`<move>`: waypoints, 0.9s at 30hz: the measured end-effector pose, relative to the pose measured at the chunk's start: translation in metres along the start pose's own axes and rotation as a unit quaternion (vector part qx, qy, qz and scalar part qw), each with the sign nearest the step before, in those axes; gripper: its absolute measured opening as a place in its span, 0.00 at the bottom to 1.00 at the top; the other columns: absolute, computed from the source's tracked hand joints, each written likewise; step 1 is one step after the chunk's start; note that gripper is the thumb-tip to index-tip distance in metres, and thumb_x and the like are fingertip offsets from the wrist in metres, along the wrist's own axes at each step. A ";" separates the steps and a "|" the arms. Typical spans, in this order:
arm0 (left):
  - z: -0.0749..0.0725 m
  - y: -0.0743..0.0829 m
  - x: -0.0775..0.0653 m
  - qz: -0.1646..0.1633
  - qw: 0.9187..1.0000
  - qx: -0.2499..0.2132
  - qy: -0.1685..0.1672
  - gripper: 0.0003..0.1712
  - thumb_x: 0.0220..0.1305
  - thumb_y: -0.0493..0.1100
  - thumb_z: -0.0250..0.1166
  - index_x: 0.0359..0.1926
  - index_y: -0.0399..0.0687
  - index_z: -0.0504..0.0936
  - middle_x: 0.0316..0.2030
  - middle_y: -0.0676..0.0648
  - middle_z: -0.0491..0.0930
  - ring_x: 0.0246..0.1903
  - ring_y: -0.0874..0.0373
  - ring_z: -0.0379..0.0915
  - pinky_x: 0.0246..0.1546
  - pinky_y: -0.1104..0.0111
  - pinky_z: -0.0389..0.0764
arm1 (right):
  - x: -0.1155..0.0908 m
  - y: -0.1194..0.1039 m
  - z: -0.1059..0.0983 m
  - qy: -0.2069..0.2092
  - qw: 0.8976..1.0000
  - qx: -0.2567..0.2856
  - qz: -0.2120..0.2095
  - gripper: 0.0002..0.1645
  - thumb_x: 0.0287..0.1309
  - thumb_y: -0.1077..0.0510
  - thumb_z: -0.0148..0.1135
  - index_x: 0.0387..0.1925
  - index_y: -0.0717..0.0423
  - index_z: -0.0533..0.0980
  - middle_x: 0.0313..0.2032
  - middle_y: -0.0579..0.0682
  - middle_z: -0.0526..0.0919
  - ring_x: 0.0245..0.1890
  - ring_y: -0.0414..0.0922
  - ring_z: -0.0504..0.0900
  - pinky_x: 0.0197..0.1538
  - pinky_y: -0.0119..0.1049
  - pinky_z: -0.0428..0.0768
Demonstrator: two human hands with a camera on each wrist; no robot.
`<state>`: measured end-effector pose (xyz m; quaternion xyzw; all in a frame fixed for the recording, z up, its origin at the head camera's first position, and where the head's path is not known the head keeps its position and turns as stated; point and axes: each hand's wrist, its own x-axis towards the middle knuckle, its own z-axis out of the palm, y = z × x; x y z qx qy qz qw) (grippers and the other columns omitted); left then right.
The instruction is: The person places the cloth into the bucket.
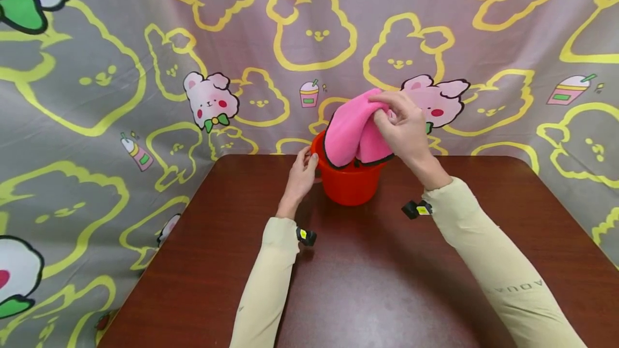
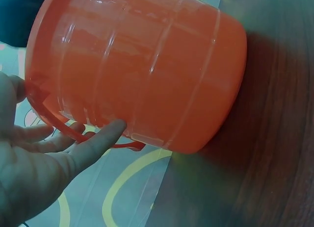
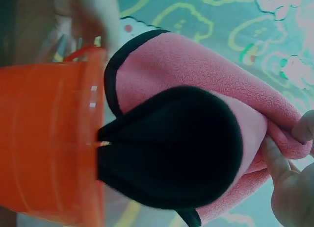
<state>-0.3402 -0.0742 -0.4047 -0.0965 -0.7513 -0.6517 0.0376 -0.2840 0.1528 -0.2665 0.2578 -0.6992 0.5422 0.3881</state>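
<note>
A red plastic bucket stands upright on the brown table, near its far edge. My left hand holds it at the left side, by the rim. Seen from the left wrist, the thumb lies along the wall and the fingers are behind the red handle. My right hand pinches the top of a fuzzy pink cloth with black edging. The cloth hangs folded over the bucket's mouth, its lower edge at the rim. A black fold of it shows in the right wrist view.
Behind and to the left of the table hangs a grey curtain with yellow outlined animals. The table's far edge runs close behind the bucket. Small black cameras sit at both wrists.
</note>
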 end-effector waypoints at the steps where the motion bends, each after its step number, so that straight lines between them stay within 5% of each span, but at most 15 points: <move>1: 0.000 0.000 0.000 -0.001 1.000 0.002 0.000 0.30 0.75 0.53 0.52 0.72 0.52 0.59 0.64 0.42 0.72 0.62 0.48 0.73 0.49 0.42 0.80 | 0.000 0.006 0.003 -0.006 1.000 -0.010 0.004 0.15 0.57 0.71 0.55 0.44 0.66 0.83 0.46 0.62 0.82 0.41 0.37 0.73 0.33 0.21 0.67; 7: -0.002 0.000 -0.002 0.003 1.000 0.023 0.005 0.29 0.75 0.54 0.50 0.72 0.53 0.60 0.64 0.42 0.72 0.62 0.48 0.73 0.52 0.46 0.80 | -0.004 0.032 0.015 -0.068 0.993 -0.072 0.071 0.17 0.62 0.62 0.56 0.51 0.56 0.82 0.51 0.58 0.78 0.43 0.44 0.72 0.41 0.28 0.71; 12: -0.002 -0.001 -0.005 -0.009 1.000 0.005 0.003 0.28 0.74 0.50 0.49 0.72 0.53 0.60 0.63 0.43 0.73 0.60 0.48 0.74 0.48 0.44 0.81 | -0.011 0.044 0.014 -0.163 0.969 -0.137 0.128 0.23 0.64 0.59 0.56 0.60 0.56 0.76 0.57 0.60 0.76 0.53 0.54 0.76 0.54 0.47 0.79; 19: -0.007 0.001 -0.001 0.000 1.000 0.014 -0.003 0.30 0.74 0.53 0.53 0.72 0.51 0.61 0.64 0.42 0.72 0.61 0.47 0.74 0.51 0.44 0.79 | -0.017 0.051 -0.003 -0.203 0.952 -0.189 0.131 0.20 0.64 0.58 0.56 0.57 0.58 0.77 0.52 0.60 0.79 0.48 0.56 0.79 0.50 0.55 0.81; 24: -0.017 0.006 -0.001 0.007 0.995 0.094 -0.010 0.31 0.74 0.54 0.53 0.71 0.50 0.62 0.65 0.43 0.72 0.61 0.48 0.74 0.58 0.52 0.78 | -0.031 0.064 -0.023 -0.220 0.941 -0.228 0.119 0.18 0.65 0.57 0.55 0.53 0.59 0.78 0.45 0.57 0.80 0.44 0.52 0.80 0.49 0.52 0.82; 27: -0.027 0.013 -0.002 0.026 0.984 0.172 -0.021 0.29 0.74 0.55 0.52 0.70 0.50 0.64 0.64 0.45 0.74 0.60 0.51 0.74 0.63 0.57 0.74 | -0.041 0.073 -0.039 -0.232 0.935 -0.247 0.107 0.17 0.65 0.58 0.56 0.52 0.61 0.78 0.44 0.58 0.81 0.43 0.52 0.80 0.48 0.52 0.83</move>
